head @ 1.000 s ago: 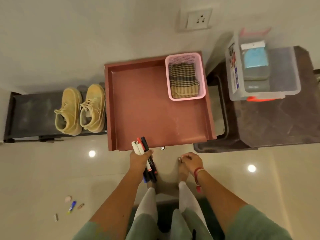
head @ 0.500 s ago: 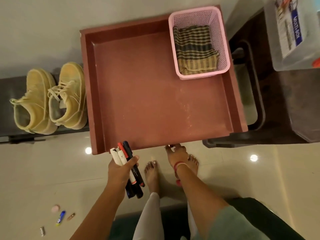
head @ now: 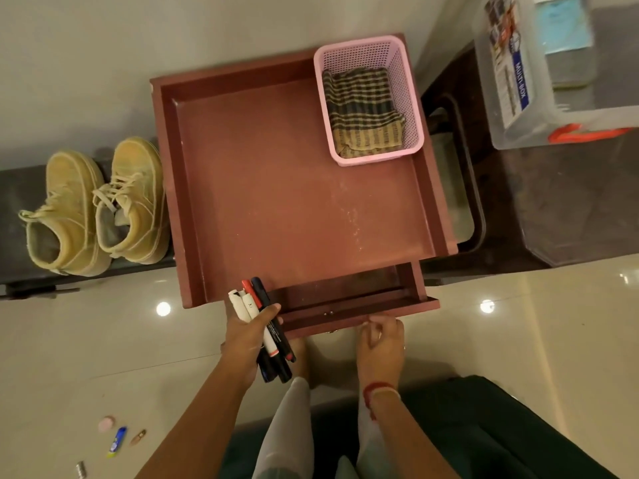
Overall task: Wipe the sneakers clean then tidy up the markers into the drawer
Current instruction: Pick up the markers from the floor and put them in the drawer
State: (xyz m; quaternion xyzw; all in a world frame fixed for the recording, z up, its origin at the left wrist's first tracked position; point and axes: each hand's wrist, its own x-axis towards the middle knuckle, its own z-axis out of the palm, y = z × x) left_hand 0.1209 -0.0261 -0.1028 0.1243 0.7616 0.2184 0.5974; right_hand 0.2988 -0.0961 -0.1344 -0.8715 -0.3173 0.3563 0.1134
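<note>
The drawer (head: pixel 380 307) is now pulled out a short way. Half a second ago it was closed and only the red-brown cabinet top (head: pixel 294 184) could be seen. Now a narrow strip of the drawer's inside shows just beyond the right hand (head: pixel 380 340).

The right hand is at the drawer's front panel with its fingers curled and the tips against the panel's edge. What exactly they pinch is hidden under the panel. Earlier this hand was closer to the cabinet, so it has come back toward the body together with the drawer front.

The left hand (head: pixel 247 335) holds the markers (head: pixel 275 347) in one bundle, as before, with the fingers wrapped around the middle and the thumb lying across the top. The white, red and dark caps stick out beyond the hand and reach over the near edge of the cabinet top. The other ends point back toward the body. The bundle is just to the left of the open drawer, not inside it.

Far beyond the right hand, a pink basket (head: pixel 404 91) stands on the back corner of the cabinet top with a folded checked cloth (head: pixel 363 112) inside. The sneakers (head: pixel 135 202) stand side by side on a low dark shelf (head: pixel 14 202), beyond the left hand and to its left, touching the cabinet's side. Behind the left hand, some small objects (head: pixel 117 440) lie on the floor.
</note>
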